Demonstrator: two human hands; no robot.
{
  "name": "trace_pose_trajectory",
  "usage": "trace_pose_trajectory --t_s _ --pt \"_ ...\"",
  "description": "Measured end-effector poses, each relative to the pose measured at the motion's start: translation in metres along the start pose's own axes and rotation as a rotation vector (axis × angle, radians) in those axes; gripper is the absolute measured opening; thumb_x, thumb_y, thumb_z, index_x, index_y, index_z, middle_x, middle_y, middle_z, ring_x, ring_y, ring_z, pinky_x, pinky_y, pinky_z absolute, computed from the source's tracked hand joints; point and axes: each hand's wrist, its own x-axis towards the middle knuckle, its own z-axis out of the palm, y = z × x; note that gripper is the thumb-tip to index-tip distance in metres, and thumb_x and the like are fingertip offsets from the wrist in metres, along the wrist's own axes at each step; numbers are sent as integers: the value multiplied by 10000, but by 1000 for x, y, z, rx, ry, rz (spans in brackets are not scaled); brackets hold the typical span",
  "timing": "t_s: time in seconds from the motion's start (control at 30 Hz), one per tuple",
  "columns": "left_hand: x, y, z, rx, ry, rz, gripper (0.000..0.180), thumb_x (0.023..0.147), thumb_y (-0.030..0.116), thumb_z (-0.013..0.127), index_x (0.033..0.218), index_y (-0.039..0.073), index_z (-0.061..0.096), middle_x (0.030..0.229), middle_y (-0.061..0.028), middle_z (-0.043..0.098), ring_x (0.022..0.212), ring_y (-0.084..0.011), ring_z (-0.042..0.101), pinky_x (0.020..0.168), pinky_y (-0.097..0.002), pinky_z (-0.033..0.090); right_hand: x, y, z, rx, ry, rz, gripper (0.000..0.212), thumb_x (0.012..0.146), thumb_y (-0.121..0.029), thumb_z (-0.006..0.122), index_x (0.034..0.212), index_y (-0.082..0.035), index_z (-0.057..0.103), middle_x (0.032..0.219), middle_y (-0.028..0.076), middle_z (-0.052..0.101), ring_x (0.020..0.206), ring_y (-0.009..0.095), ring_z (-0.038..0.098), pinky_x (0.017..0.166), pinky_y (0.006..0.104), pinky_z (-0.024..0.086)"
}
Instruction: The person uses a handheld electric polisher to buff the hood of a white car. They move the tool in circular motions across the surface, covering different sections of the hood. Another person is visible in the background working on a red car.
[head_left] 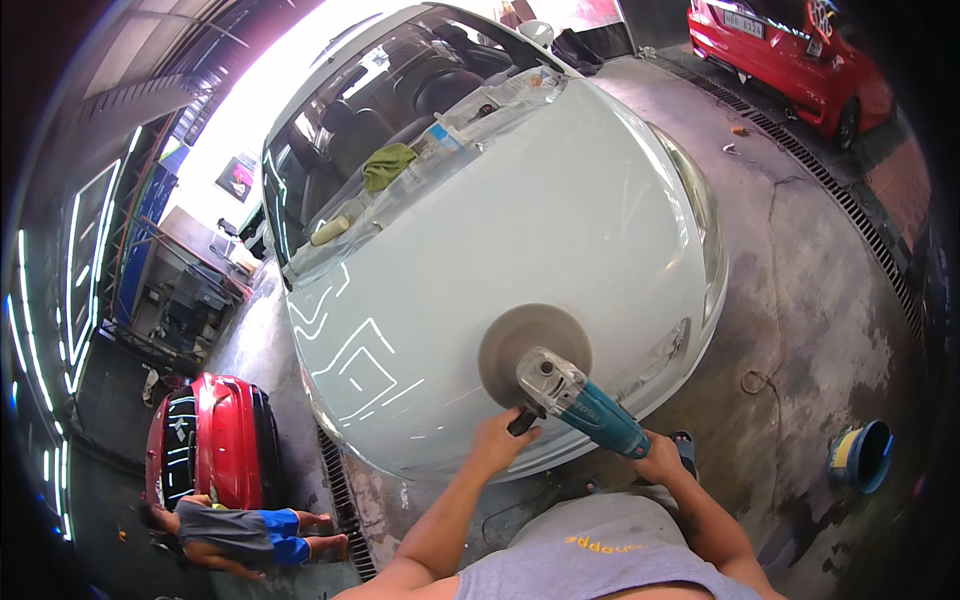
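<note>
A teal and silver car polisher (598,415) is held in both my hands, its round pad (500,345) lying on the front of a white car hood (560,220). The pad looks blurred, as if spinning. My left hand (503,443) is closed round the black side handle (521,423) near the polisher's head. Around the rear end of the teal body wraps my right hand (660,460). Near the windshield, a green cloth (388,166), a pale bottle (330,231) and some clear plastic sheeting (490,125) lie on the car.
A dark blue bucket (862,456) stands on the wet floor at the right. A thin cord (762,380) trails across the concrete. Drain grates (850,205) run along both sides. Red cars (225,440) stand left and far right; another person (235,532) is at the lower left.
</note>
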Motion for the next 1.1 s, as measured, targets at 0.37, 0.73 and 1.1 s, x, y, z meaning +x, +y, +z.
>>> trace_pose_trajectory --t_s 0.37,0.73,1.1 --pt "120 147 122 122 67 235 667 922 437 817 1455 71 651 1231 -237 751 1100 -399 739 958 -462 561 49 121 -151 89 26 -54 442 824 -376 832 1127 -62 765 1037 214 790 1022 424 751 909 461 576" --pt "228 307 105 154 -35 131 643 899 388 852 1426 62 678 1251 -236 749 1098 -371 746 955 -435 564 115 133 -266 257 -8 148 382 783 -313 853 994 -7 765 936 203 787 883 339 776 820 433 578" --pt "213 250 82 -39 61 -26 569 888 353 866 1311 -2 726 1181 -192 782 1058 -278 749 934 -364 553 141 74 -327 2 -135 -106 454 812 -391 826 1102 -50 756 1047 256 760 1035 467 713 897 494 569"
